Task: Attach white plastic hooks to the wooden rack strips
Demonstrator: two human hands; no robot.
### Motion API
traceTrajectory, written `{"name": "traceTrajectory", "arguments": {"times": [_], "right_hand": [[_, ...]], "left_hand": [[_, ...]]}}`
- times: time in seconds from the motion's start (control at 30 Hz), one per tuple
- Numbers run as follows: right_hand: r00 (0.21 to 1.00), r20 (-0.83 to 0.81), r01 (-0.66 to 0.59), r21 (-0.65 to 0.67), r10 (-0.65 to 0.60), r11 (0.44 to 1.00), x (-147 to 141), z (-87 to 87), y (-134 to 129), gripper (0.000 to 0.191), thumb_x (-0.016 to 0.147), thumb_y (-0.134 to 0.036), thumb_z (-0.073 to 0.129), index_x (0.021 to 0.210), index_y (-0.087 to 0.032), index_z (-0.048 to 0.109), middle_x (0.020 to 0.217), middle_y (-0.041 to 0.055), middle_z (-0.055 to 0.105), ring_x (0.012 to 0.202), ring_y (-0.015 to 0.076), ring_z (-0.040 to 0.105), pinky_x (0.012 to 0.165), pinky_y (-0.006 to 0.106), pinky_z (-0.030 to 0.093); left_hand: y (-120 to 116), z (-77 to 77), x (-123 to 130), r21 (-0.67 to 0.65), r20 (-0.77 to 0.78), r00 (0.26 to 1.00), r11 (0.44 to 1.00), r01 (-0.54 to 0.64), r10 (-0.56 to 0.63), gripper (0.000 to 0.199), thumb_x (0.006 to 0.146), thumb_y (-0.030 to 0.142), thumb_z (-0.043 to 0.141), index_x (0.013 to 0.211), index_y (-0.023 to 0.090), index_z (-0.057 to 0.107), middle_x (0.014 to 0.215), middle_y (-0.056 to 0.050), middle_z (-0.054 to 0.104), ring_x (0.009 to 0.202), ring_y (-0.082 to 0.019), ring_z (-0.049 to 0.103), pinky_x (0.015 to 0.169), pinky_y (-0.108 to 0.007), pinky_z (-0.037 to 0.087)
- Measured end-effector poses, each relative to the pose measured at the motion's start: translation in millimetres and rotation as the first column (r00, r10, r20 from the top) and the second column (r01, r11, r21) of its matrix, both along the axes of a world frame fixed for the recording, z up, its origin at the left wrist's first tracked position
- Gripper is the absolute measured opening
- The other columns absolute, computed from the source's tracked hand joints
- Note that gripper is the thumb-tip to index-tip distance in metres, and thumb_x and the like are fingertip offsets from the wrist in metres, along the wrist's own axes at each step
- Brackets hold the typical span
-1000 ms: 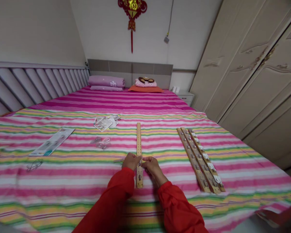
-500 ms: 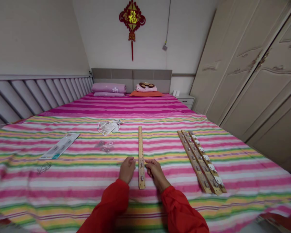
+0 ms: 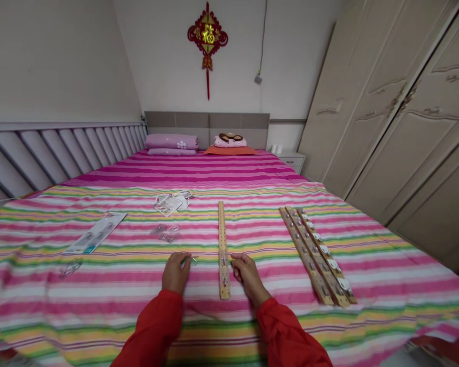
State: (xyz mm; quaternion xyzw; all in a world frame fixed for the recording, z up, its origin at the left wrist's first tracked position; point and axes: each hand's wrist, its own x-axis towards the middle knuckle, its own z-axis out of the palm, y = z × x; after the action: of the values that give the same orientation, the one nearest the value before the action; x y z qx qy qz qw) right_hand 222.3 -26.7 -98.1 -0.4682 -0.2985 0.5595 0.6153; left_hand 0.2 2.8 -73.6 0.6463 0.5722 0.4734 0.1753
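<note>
A narrow wooden strip (image 3: 222,224) with rows of small holes lies lengthwise before me. Two small metal fittings (image 3: 224,281) sit on its near part. Left of the strip, my left hand (image 3: 176,272) has thumb and forefinger closed at one end of a small thin metal piece (image 3: 194,260). My right hand (image 3: 249,275) is beside the strip's right edge, level with the farther fitting. Its fingers are curled together in a pinch, and what they hold, if anything, is too small to make out.
Three strips with fittings (image 3: 313,255) lie at the right. Leftward are small clear packets (image 3: 166,233), a pile of opened packaging (image 3: 172,203), a long blister card (image 3: 95,234) and a tangle of thin wire pieces (image 3: 71,267). All rest on a striped bedspread (image 3: 137,306).
My left hand has moved left, away from the strip, and a small metal piece now shows at its fingertips. My right hand stays nearly in place.
</note>
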Motion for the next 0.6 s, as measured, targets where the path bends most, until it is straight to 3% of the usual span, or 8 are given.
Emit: {"name": "traceTrajectory", "arguments": {"times": [0.1, 0.17, 0.33, 0.43, 0.6], "right_hand": [[1.0, 0.001, -0.001, 0.0, 0.001, 1.0, 0, -1.2, 0, 0.025, 0.058, -0.026, 0.063, 0.08, -0.016, 0.06, 0.036, -0.0107, 0.045, 0.028, 0.005, 0.028, 0.032, 0.018, 0.016], [1.0, -0.004, 0.005, 0.001, -0.005, 1.0, 0, -2.2, 0, 0.024, 0.058, -0.026, 0.063, 0.079, -0.015, 0.06, 0.037, -0.0105, 0.046, 0.028, 0.0049, 0.029, 0.032, 0.018, 0.016], [0.999, -0.047, 0.02, 0.018, -0.019, 1.0, 2, -2.8, 1, 0.026, 0.058, -0.029, 0.069, 0.078, -0.015, 0.06, 0.046, -0.0078, 0.053, 0.029, 0.0036, 0.033, 0.031, 0.017, 0.017], [0.996, -0.081, 0.024, 0.038, -0.021, 0.999, 3, 0.6, 0, 0.027, 0.058, -0.032, 0.072, 0.076, -0.015, 0.061, 0.049, -0.0065, 0.055, 0.03, 0.0031, 0.034, 0.032, 0.017, 0.018], [0.998, -0.059, 0.023, 0.071, -0.019, 0.997, -6, 12.3, -10, 0.03, 0.063, -0.041, 0.073, 0.074, -0.015, 0.063, 0.05, -0.0055, 0.055, 0.032, 0.0033, 0.034, 0.032, 0.017, 0.018]], "left_hand": [[-5, 8.4, 2, -0.113, 0.157, 0.986, 0.993, -0.04, 0.058, 0.021, 0.065, 0.039, 0.065, 0.074, 0.022, 0.072, 0.08, -0.006, 0.07, 0.08, -0.023, 0.062, 0.077, -0.035, 0.049], [-9, 15.6, 4, -0.233, 0.352, 0.93, 0.972, -0.026, 0.109, 0.028, 0.061, 0.042, 0.071, 0.077, 0.02, 0.072, 0.079, -0.006, 0.071, 0.077, -0.021, 0.063, 0.071, -0.032, 0.049], [-24, 38.1, 17, -0.442, 0.763, 0.607, 0.865, 0.237, 0.224, 0.029, 0.059, 0.029, 0.08, 0.084, 0.017, 0.071, 0.073, -0.003, 0.071, 0.06, -0.01, 0.06, 0.05, -0.018, 0.043], [-37, 50.3, 28, -0.46, 0.835, 0.484, 0.813, 0.356, 0.261, 0.017, 0.066, 0.015, 0.076, 0.083, 0.018, 0.071, 0.073, -0.001, 0.071, 0.057, -0.006, 0.06, 0.05, -0.013, 0.044], [-48, 58.2, 45, -0.479, 0.846, 0.443, 0.788, 0.386, 0.298, 0.013, 0.073, 0.006, 0.069, 0.082, 0.015, 0.07, 0.071, -0.003, 0.071, 0.058, -0.006, 0.064, 0.053, -0.012, 0.048]]}}
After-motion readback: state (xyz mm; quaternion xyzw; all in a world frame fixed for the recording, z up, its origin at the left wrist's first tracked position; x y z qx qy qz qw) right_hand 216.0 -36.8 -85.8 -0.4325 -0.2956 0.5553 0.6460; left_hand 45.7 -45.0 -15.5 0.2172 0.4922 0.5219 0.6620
